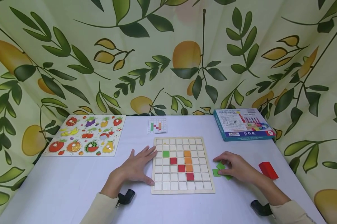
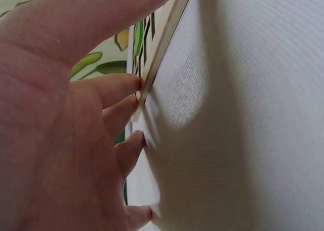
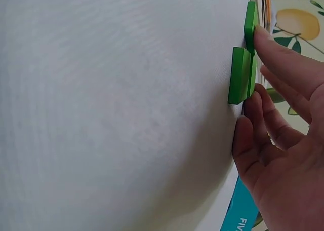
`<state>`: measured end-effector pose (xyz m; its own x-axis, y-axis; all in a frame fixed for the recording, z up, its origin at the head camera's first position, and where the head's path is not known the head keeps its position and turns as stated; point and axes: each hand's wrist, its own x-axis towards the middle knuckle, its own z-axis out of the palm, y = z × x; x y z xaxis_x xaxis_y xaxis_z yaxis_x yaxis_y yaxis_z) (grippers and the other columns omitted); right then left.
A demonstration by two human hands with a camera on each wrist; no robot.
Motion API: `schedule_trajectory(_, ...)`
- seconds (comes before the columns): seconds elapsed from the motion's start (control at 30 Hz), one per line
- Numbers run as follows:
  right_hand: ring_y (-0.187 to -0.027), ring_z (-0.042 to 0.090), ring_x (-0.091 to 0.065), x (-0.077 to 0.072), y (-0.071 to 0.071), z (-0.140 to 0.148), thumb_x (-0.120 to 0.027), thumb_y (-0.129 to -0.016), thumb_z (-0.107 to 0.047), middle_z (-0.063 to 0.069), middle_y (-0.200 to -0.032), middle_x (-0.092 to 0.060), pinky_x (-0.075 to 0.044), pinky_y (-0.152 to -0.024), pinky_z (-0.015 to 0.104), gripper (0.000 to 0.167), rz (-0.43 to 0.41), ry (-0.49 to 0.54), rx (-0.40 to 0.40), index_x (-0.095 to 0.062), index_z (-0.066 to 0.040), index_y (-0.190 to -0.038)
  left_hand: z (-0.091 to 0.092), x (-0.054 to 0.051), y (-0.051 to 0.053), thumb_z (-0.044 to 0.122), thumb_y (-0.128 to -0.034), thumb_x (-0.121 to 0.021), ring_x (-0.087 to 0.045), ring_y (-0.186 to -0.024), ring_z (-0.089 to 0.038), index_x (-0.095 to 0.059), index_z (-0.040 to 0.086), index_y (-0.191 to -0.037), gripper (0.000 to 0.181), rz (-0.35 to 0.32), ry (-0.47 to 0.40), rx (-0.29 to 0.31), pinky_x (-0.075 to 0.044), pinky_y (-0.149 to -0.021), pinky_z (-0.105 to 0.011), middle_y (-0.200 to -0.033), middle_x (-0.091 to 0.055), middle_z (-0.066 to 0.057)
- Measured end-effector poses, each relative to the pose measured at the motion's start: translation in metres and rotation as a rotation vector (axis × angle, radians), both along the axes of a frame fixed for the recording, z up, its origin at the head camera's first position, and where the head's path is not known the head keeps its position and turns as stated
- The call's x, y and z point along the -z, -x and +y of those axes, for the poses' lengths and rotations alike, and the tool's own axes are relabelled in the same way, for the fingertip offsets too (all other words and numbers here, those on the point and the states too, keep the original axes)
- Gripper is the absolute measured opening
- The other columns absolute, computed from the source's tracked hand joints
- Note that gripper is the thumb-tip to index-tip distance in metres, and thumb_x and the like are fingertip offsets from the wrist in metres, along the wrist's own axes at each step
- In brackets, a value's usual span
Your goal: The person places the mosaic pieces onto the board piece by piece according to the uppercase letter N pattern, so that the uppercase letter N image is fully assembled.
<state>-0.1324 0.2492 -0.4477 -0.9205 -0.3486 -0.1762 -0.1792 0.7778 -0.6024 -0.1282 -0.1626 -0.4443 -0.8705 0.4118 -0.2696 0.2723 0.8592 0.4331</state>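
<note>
A wooden grid board [image 1: 157, 189] lies on the white table, with a green tile [image 1: 166, 154], red tiles [image 1: 181, 168] and orange tiles [image 1: 187, 160] in some squares. Spread out along the board's left edge, my left hand [image 1: 135, 166] touches it with thumb and fingertips. My right hand [image 1: 238, 166] is over a few loose green tiles [image 1: 216, 172] right of the board. In the right wrist view, the thumb touches one green tile [image 3: 250, 26], and fingertips are beside another green tile [image 3: 238, 76]; no tile is lifted.
Behind the board lies a small pattern card [image 1: 157, 125]. A fruit picture board [image 1: 84, 135] is at the back left, a blue-sided box [image 1: 244, 124] at the back right. Red blocks [image 1: 268, 170] sit beyond my right hand, near the table's right edge.
</note>
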Motion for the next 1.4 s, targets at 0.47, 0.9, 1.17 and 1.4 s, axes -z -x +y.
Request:
schedule_trajectory(0.47, -0.088, 0.013, -0.058, 0.002, 0.002, 0.002, -0.088, -0.078, -0.015, -0.002, -0.102, -0.071, -0.054, -0.075, 0.015, 0.042, -0.065, 0.045, 0.029, -0.074, -0.013, -0.118, -0.001, 0.001, 0.0, 0.054, -0.0612, -0.093, -0.013, -0.163, -0.025, -0.037, 0.023, -0.159, 0.117, 0.005, -0.002, 0.0, -0.003, -0.125, -0.074, -0.172, -0.023, 0.006)
schedule_trajectory(0.9, -0.083, 0.011, -0.058, 0.003, 0.003, 0.006, -0.086, -0.08, -0.018, -0.005, -0.1, -0.069, -0.055, -0.072, 0.017, 0.025, -0.024, 0.083, -0.037, -0.076, -0.023, -0.103, -0.001, 0.001, 0.0, 0.054, -0.0615, -0.093, -0.014, -0.163, -0.026, -0.038, 0.021, -0.159, 0.117, 0.006, -0.009, 0.006, -0.003, -0.124, -0.075, -0.172, -0.023, 0.005)
schedule_trajectory(1.17, -0.09, 0.003, -0.062, -0.003, 0.008, 0.012, -0.084, -0.084, -0.022, -0.002, -0.105, -0.074, -0.057, -0.074, 0.016, 0.02, -0.002, 0.126, -0.106, -0.081, -0.022, -0.104, -0.001, 0.002, 0.0, 0.055, -0.0617, -0.092, -0.013, -0.163, -0.025, -0.037, 0.023, -0.159, 0.117, 0.006, 0.006, 0.005, -0.004, -0.125, -0.074, -0.172, -0.023, 0.006)
schedule_trajectory(1.4, -0.09, 0.004, -0.065, -0.012, 0.015, 0.012, -0.084, -0.084, -0.023, 0.001, -0.107, -0.077, -0.058, -0.074, 0.016, 0.022, 0.018, 0.148, -0.089, -0.08, -0.017, -0.105, 0.0, 0.002, -0.001, 0.054, -0.0622, -0.092, -0.014, -0.163, -0.027, -0.038, 0.021, -0.159, 0.116, 0.013, -0.002, 0.005, -0.004, -0.124, -0.075, -0.172, -0.025, 0.003)
